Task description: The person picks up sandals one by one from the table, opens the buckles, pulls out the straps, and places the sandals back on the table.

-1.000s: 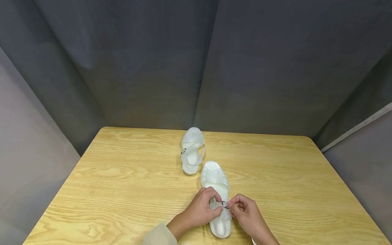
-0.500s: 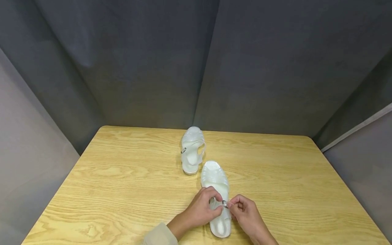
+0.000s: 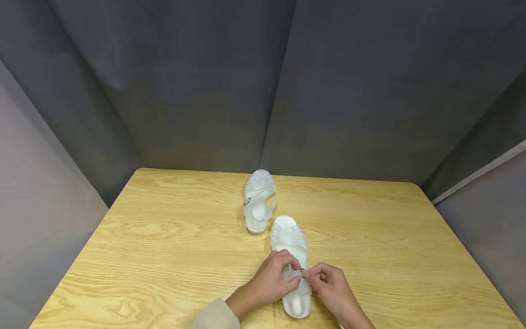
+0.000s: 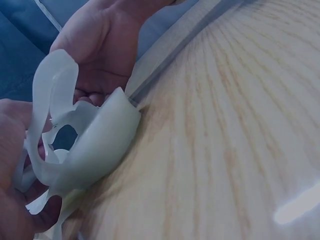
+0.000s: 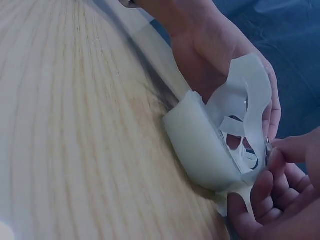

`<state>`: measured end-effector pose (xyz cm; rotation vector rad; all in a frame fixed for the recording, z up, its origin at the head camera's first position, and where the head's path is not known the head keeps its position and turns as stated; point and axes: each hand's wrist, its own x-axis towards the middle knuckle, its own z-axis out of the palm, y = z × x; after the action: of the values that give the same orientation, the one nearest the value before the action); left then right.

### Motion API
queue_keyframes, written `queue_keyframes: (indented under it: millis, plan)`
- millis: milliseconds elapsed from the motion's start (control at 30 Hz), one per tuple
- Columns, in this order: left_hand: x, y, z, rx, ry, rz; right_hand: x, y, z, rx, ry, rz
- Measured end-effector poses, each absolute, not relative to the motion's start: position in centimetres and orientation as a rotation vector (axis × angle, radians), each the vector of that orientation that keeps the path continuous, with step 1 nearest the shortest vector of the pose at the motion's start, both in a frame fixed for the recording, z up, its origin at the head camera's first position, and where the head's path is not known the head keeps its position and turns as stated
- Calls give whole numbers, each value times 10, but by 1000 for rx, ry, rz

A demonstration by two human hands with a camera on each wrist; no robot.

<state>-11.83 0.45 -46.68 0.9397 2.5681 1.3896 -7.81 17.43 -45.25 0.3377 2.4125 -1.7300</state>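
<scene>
A translucent white jelly sandal (image 3: 289,235) lies sole-down near the front of the table, toe pointing away. My left hand (image 3: 273,279) reaches over it from the left, thumb and index finger pinching its strap near a small metal buckle (image 3: 302,273). From the right, my right hand (image 3: 331,287) pinches the strap at the buckle, fingertips close to the left ones. In the right wrist view, the strap (image 5: 257,102) arches up above the heel (image 5: 200,142), and fingers partly cover the buckle. The left wrist view shows the sandal's heel (image 4: 102,142) between both hands.
A matching white sandal (image 3: 258,201) lies farther back, slightly left, its buckle (image 3: 247,201) on the left side. Both rest on a wood-grain table (image 3: 164,242). Dark grey curtains (image 3: 197,91) stand behind the table's far edge, with lighter panels at the sides.
The fingertips of both hands have come a little closer together at the buckle, which has turned and shows narrower now. Both sandals stay in place.
</scene>
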Motion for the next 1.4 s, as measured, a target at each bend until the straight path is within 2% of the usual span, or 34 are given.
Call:
queue_keyframes:
  millis: [167, 467, 700, 967, 1400]
  plan:
    - [-119, 4, -466, 971, 2574, 1378, -77, 176, -453, 289, 2464, -1758]
    - [-117, 3, -465, 998, 2566, 1392, -71, 172, -453, -77, 2721, -1703]
    - [-118, 0, -468, 996, 2553, 1428, -72, 171, -453, -89, 2802, -1587]
    - [-117, -1, -467, 971, 2539, 1444, -74, 170, -455, -227, 3008, -1335]
    - [-116, -6, -468, 860, 2391, 1595, -71, 170, -457, -305, 3127, -1384]
